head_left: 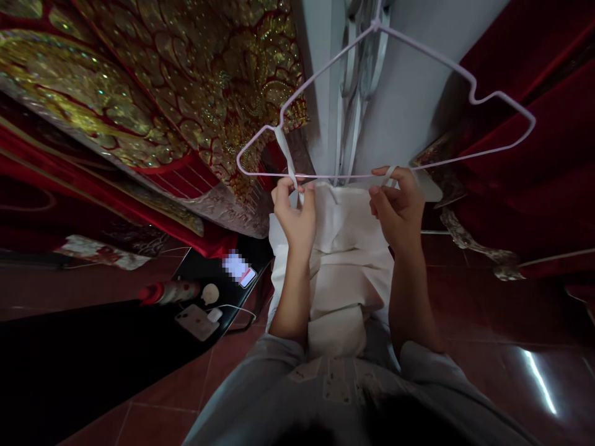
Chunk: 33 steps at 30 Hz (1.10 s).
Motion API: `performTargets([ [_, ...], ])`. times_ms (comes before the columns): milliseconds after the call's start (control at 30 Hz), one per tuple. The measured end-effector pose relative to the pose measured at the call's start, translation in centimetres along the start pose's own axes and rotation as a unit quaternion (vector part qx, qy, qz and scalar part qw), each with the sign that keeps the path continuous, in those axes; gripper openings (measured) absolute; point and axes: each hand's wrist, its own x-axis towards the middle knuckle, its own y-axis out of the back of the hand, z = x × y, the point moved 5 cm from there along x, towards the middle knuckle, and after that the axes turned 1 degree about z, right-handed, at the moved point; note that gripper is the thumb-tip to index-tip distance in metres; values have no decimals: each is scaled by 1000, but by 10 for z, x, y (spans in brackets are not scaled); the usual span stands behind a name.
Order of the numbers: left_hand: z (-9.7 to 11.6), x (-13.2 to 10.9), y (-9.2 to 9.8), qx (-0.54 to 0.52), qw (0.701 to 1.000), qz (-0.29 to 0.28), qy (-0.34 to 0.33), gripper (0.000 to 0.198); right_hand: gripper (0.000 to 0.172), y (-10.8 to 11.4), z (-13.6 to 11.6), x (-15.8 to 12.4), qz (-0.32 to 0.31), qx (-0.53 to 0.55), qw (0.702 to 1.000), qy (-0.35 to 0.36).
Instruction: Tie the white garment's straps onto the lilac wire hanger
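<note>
Nearest camera: grey shirt front (260, 384), below left hand (295, 214) and right hand (402, 205). Left hand: thumb and fingers pinching white strap (284, 150), looped over notch of pinkish hanger (324, 68) above it. Right hand: fingers curled, second strap (389, 174) over index; whether pinched, cannot tell. Hanger's lower bar beside both hands. White garment (346, 217) between and below hands. Left of left hand: gold-sequined garments (232, 80); lower left, black table (199, 265) with lit phone (248, 278), red bottle (170, 292). Right of right hand: red garments (525, 124).
</note>
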Motion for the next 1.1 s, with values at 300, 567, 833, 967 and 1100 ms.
performTargets([
  [300,-12,9,5,-119,980,-71,145,49,40,2,3,1,-2,0,1000,-1],
  [567,-24,26,11,-210,967,-45,136,56,36,1,-8,3,-16,-12,1000,7],
  [833,-24,32,4,-178,977,-63,102,67,35,7,-9,7,-12,-37,999,18],
  [967,-22,24,-5,-202,964,-104,136,67,35,5,-6,6,-9,-24,1000,17],
  [1100,-16,21,-5,-205,967,-91,125,60,38,4,-2,5,-9,-24,1000,7],
])
